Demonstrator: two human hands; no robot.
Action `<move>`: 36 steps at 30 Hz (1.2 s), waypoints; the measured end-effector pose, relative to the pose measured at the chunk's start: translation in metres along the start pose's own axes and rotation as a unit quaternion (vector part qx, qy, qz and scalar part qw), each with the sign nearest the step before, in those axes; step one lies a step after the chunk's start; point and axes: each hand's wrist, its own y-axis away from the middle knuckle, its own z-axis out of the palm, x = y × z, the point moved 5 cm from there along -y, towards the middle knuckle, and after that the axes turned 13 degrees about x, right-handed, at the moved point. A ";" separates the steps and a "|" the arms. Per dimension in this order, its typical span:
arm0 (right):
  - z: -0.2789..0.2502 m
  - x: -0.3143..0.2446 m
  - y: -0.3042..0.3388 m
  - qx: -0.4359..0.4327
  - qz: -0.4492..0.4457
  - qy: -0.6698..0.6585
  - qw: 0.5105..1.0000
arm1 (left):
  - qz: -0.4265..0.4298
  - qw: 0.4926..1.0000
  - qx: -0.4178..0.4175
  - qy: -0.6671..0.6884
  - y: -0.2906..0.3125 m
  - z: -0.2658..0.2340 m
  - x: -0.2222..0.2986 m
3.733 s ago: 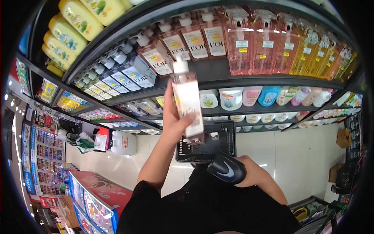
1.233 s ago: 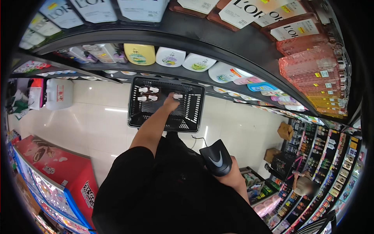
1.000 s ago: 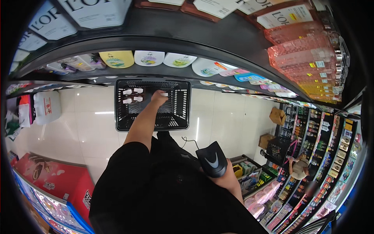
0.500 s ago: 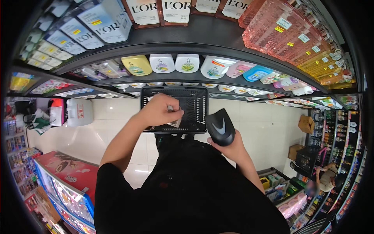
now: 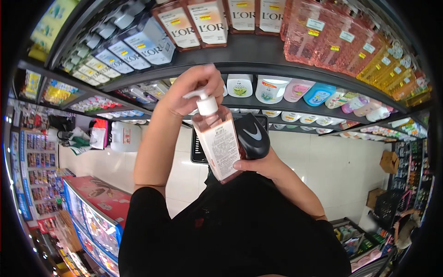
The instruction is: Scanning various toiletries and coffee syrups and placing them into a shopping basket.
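In front of my chest I have a pinkish pump bottle [image 5: 222, 152] with a white pump and a printed back label. My left hand [image 5: 196, 85] is closed around its pump top, fingers curled, and the bottle hangs tilted below. The black handheld scanner [image 5: 255, 138] with a grey curved mark is in my right hand [image 5: 263, 165], close against the bottle's right side. My right thumb reaches the bottle's lower edge. Behind both things is a black plastic basket [image 5: 197, 150], mostly hidden by them.
Ahead, a black shelf [image 5: 249, 60] carries rows of pump bottles [image 5: 207, 25], with white bottles [image 5: 239, 85] on the level below. A white jug [image 5: 125, 137] stands on the tiled floor at left, above a red-topped freezer [image 5: 104, 196]. Cartons [image 5: 389, 162] and another person [image 5: 407, 231] are at right.
My left hand has risen out of the basket area with the pump bottle. My right hand has brought the scanner left, up to the bottle. The view has shifted.
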 end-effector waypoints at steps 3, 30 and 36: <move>-0.002 -0.008 0.010 0.035 0.002 -0.024 0.999 | -0.059 0.934 0.160 0.315 -0.002 -0.023 -0.045; 0.009 -0.087 0.064 -0.117 -0.075 0.427 0.894 | -0.057 0.965 0.239 0.089 0.096 0.010 -0.064; 0.001 -0.082 0.070 -0.094 -0.080 0.404 0.906 | -0.052 0.968 0.229 0.082 0.093 0.016 -0.061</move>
